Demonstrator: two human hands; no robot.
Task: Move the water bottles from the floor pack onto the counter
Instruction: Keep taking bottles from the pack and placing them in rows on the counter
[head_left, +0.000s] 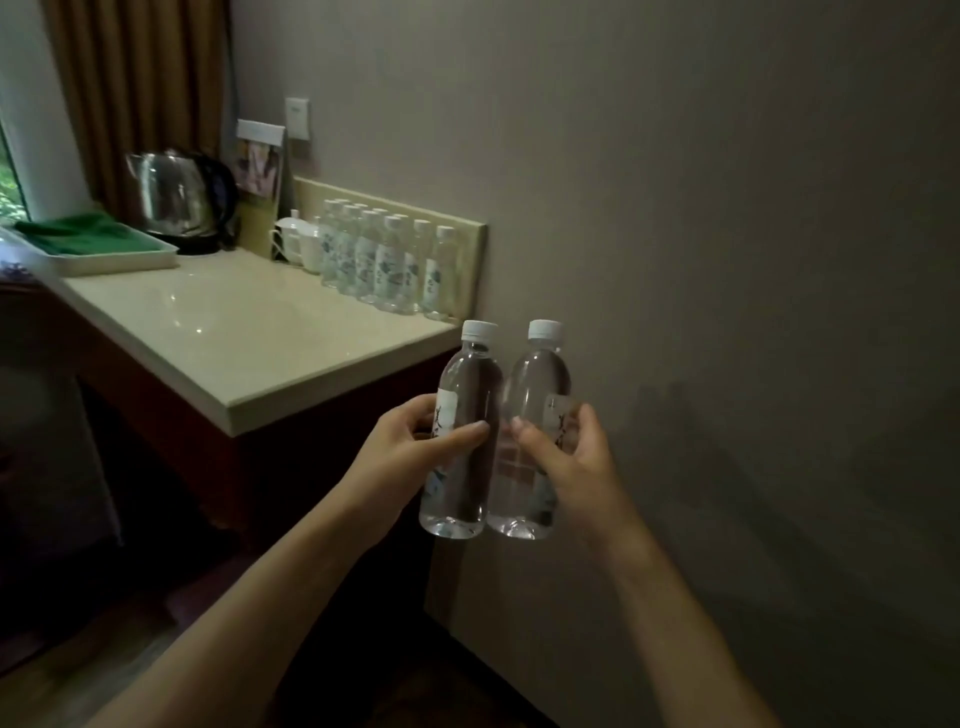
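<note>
Left hand (410, 441) grips 1 water bottle (460, 441), right hand (563, 457) another (530, 441), touching; worktop (234, 332) at 10 o'clock.

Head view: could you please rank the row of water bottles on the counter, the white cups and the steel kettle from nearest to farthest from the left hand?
From the left hand:
1. Row of water bottles, at the counter's right end by the wall.
2. White cups, just behind that row.
3. Steel kettle, far left, beside the tray.

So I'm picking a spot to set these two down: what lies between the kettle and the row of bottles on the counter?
In the head view, white cups stand between the kettle and the bottle row, with a leaflet stand behind them.
</note>
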